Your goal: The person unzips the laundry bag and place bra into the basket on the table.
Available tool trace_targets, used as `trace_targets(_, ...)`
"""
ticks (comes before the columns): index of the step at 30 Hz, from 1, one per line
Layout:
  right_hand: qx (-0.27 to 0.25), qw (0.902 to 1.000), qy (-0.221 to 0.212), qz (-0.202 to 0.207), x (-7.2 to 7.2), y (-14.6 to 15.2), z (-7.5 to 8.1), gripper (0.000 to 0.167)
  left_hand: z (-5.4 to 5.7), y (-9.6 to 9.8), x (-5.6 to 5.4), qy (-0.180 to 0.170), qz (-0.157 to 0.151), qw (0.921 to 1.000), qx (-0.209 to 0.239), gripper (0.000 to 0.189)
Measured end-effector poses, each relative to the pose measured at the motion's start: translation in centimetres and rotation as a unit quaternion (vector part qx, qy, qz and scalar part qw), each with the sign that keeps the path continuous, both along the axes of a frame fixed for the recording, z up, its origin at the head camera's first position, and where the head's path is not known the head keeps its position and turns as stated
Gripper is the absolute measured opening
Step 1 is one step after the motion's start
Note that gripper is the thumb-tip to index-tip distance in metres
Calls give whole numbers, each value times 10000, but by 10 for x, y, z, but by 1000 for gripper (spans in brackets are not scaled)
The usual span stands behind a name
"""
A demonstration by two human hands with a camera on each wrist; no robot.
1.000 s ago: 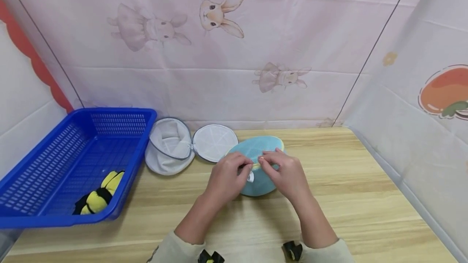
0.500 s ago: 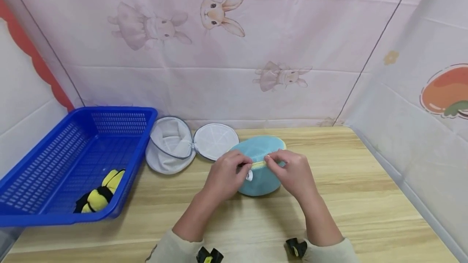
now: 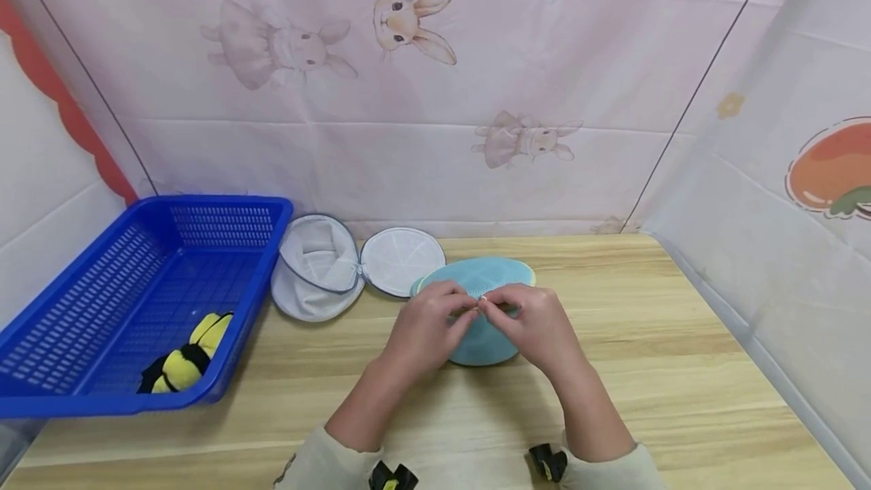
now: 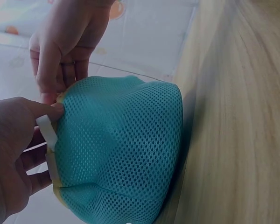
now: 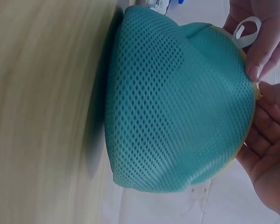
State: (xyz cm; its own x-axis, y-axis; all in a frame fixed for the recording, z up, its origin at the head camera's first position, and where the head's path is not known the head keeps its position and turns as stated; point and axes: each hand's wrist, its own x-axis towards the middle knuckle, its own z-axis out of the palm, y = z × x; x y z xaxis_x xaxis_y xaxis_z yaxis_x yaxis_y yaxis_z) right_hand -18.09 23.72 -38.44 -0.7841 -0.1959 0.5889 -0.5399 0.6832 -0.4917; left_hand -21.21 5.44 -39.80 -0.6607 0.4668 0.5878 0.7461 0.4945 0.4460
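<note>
A turquoise mesh bag (image 3: 486, 348) with a yellow zipped rim stands on the table between both hands. My left hand (image 3: 423, 327) pinches the rim with thumb and forefinger, beside a small white loop (image 5: 248, 33). Close against it, my right hand (image 3: 544, 325) pinches the same rim at the zip; a zip pull there is mostly covered by the fingertips. In the left wrist view the mesh side (image 4: 126, 140) bulges outward, and the yellow edging (image 4: 53, 170) runs down past the left fingers.
Left of the bag lies an opened white mesh bag (image 3: 316, 301) with its round lid (image 3: 403, 263) folded out. A blue plastic basket (image 3: 261, 301) at the left holds a yellow-and-black plush item (image 3: 184, 370). A printed cloth wall (image 3: 408, 172) closes off the back.
My right hand first slid right along the yellow zip, then came back left to meet the left fingertips. The bag's top has tilted slightly; the white loop is now hidden in the head view.
</note>
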Motion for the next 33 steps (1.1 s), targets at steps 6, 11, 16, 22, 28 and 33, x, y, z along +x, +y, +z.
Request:
trace_targets(6, 9, 9998, -149, 95, 0, 2, 1, 3, 2, -1, 0, -139, -119, 9997, 178, 7)
trace_targets(11, -11, 9994, 176, -282, 0, 6, 1, 7, 2, -3, -1, -270, -247, 9992, 151, 8)
trace_targets(16, -28, 9978, 280, -592, 1, 12, 4, 7, 4, -8, -4, -373, -287, 9984, 304, 8)
trace_targets(22, -67, 9973, 161, -719, 3, 15, 8, 7, 4, -16, -8, -338, -62, 9984, 443, 11)
trace_targets(28, -196, 9982, 162, -537, 3, 11, 7, 5, 6, -17, -8, -426, 36, 9984, 369, 11)
trace_targets(33, -287, 9992, 236, -138, 4, 6, 5, 5, 7, -12, -3, -349, -176, 9990, 218, 12)
